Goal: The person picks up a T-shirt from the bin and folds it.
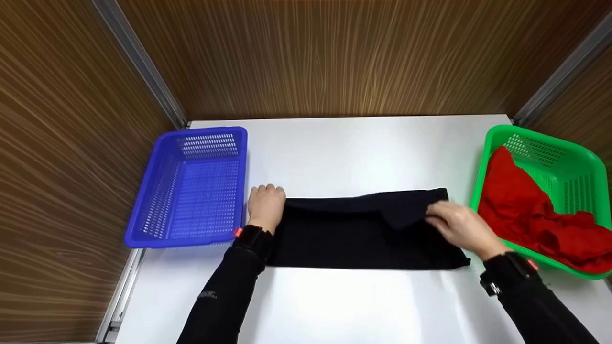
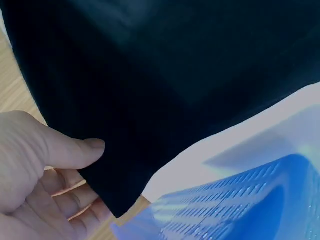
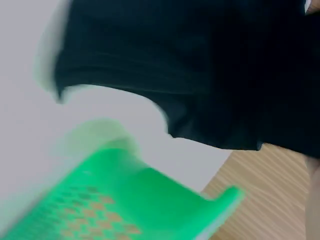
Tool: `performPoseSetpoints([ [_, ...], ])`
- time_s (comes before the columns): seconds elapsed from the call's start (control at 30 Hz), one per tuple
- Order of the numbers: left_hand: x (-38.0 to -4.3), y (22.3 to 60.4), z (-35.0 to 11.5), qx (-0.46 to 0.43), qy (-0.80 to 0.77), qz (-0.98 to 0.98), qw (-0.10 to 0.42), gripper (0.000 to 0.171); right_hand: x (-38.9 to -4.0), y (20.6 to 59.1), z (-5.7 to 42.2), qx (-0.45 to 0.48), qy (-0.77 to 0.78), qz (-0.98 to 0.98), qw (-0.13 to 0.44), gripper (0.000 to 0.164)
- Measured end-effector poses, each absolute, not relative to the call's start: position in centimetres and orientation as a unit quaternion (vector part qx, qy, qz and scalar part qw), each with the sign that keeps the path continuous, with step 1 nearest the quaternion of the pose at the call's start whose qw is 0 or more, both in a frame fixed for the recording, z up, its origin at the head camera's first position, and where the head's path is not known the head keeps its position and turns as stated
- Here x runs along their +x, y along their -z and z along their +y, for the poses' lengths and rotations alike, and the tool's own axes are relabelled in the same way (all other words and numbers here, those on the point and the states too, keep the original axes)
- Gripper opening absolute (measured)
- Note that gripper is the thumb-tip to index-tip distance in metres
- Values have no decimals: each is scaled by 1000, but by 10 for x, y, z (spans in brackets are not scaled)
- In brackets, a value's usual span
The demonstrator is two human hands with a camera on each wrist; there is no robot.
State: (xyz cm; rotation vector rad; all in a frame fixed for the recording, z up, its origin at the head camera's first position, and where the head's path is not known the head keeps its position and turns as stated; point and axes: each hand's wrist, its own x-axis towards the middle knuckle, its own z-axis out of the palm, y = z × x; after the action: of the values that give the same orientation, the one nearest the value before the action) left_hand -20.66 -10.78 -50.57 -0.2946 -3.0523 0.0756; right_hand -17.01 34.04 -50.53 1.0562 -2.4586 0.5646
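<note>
A black cloth (image 1: 354,239) lies folded lengthwise across the white table, its upper layer turned back unevenly along the far edge. At its far left corner my left hand (image 1: 266,205) pinches the fabric; in the left wrist view the thumb (image 2: 82,152) lies on top and the fingers curl beneath. Over the right end, my right hand (image 1: 461,227) grips a turned-back flap with curled fingertips. Only slivers of that hand show in the right wrist view, beside the hanging cloth (image 3: 150,55).
An empty blue basket (image 1: 241,191) stands left of the cloth, close to my left wrist. On the right, a green basket (image 1: 603,191) holds crumpled red cloth (image 1: 521,205). Wood-patterned panels (image 1: 315,57) enclose the white table (image 1: 344,157) at the back and sides.
</note>
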Motion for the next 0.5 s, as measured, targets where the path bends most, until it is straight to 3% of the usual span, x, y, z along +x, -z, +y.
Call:
performPoseSetpoints([
  [0.37, -191, 531, -104, -90, -62, -989, 100, 21, -128, 546, 353, 396, -192, -887, 142, 30],
  [0.43, -187, 533, -102, -84, -62, -992, 75, 22, -123, 549, 353, 393, -180, -894, 118, 23],
  [0.5, -184, 532, -99, -68, -64, -996, 11, 21, -120, 549, 353, 378, -172, -906, 86, 14],
])
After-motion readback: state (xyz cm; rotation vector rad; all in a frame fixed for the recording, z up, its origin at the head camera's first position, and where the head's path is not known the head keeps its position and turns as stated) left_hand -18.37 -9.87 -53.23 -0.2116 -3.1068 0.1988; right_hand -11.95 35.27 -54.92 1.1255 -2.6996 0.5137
